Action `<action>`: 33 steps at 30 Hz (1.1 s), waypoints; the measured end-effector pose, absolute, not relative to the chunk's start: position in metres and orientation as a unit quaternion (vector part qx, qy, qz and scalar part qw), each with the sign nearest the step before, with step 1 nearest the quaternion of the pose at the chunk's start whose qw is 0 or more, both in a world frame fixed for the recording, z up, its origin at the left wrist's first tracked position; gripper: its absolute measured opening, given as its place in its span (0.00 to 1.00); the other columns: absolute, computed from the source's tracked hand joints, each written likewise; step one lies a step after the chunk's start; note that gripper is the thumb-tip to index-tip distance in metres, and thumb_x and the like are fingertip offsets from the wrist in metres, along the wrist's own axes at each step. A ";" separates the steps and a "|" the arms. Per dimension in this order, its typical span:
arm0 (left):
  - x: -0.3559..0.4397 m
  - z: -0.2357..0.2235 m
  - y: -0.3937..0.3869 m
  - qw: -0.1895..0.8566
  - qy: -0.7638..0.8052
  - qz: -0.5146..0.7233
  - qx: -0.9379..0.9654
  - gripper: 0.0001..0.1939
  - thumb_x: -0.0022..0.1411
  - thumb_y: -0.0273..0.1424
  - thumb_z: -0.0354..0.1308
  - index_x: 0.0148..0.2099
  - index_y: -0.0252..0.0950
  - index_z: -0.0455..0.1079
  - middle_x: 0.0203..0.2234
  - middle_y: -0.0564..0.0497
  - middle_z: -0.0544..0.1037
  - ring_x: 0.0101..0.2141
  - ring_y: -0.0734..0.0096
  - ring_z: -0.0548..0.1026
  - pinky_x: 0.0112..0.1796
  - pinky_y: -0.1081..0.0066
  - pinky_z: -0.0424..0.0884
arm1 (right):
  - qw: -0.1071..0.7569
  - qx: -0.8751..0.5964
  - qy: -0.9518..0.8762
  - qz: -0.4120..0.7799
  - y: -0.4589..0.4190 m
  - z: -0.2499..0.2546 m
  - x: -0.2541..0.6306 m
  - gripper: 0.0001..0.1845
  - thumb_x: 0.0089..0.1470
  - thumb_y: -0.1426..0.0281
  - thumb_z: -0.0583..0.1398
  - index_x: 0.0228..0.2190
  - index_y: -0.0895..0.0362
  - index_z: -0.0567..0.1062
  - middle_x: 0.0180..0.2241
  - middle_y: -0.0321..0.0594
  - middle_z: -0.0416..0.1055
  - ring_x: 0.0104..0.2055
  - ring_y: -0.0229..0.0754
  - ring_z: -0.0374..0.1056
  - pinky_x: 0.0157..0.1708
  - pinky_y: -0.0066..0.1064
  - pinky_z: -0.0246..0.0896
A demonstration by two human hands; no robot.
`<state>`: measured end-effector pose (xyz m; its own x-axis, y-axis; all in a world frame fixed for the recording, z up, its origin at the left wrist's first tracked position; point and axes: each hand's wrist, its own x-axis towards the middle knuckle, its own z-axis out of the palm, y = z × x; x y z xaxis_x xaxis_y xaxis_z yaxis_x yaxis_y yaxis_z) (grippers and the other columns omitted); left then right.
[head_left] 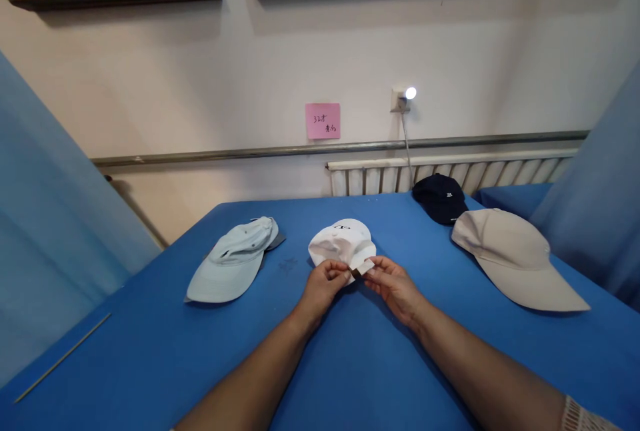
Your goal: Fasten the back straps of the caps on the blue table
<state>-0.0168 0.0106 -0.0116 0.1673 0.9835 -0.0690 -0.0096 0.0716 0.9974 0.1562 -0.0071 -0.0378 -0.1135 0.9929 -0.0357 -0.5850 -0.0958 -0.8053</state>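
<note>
A white cap [343,242] lies on the blue table [350,364] in the middle, its back towards me. My left hand [323,286] pinches the cap's near edge, fingers closed on the rear strap. My right hand [393,283] pinches the other end of the strap [363,266], a short white tab sticking out between the two hands. Both forearms reach in from the bottom of the view.
A pale blue cap [235,261] lies to the left, a beige cap [515,258] to the right, and a black cap [441,198] behind it near the radiator [450,174]. Blue curtains hang on both sides. A pink note [323,120] is stuck on the wall.
</note>
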 end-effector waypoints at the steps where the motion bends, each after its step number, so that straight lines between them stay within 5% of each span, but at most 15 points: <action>1: -0.017 -0.013 0.011 0.544 0.473 0.442 0.534 0.18 0.46 0.37 0.68 0.35 0.33 0.68 0.26 0.51 0.77 0.27 0.74 0.73 0.31 0.74 0.65 | 0.594 -0.319 -0.320 0.666 -0.006 -0.039 0.157 0.18 0.40 0.67 0.71 0.35 0.55 0.75 0.34 0.37 0.75 0.35 0.38 0.71 0.39 0.31 0.65; 9: -0.019 -0.018 0.016 0.394 0.488 0.445 0.639 0.09 0.52 0.34 0.63 0.34 0.34 0.70 0.29 0.51 0.77 0.32 0.70 0.74 0.37 0.70 0.68 | 0.586 -0.317 -0.308 0.679 -0.003 -0.039 0.165 0.22 0.38 0.72 0.70 0.39 0.54 0.74 0.36 0.37 0.76 0.38 0.40 0.71 0.39 0.32 0.65; 17: -0.016 -0.013 0.004 0.335 0.456 0.390 0.727 0.06 0.57 0.31 0.59 0.38 0.35 0.72 0.34 0.50 0.78 0.37 0.67 0.74 0.42 0.68 0.68 | 0.568 -0.333 -0.296 0.693 -0.005 -0.040 0.164 0.20 0.44 0.61 0.69 0.39 0.54 0.74 0.36 0.39 0.77 0.37 0.40 0.72 0.40 0.31 0.63; 33: -0.013 -0.010 -0.002 0.263 0.448 0.352 0.779 0.07 0.58 0.28 0.57 0.38 0.37 0.74 0.33 0.51 0.77 0.37 0.66 0.72 0.41 0.67 0.65 | 0.571 -0.351 -0.304 0.678 -0.007 -0.044 0.162 0.20 0.40 0.65 0.72 0.37 0.57 0.76 0.33 0.36 0.75 0.33 0.36 0.70 0.37 0.29 0.64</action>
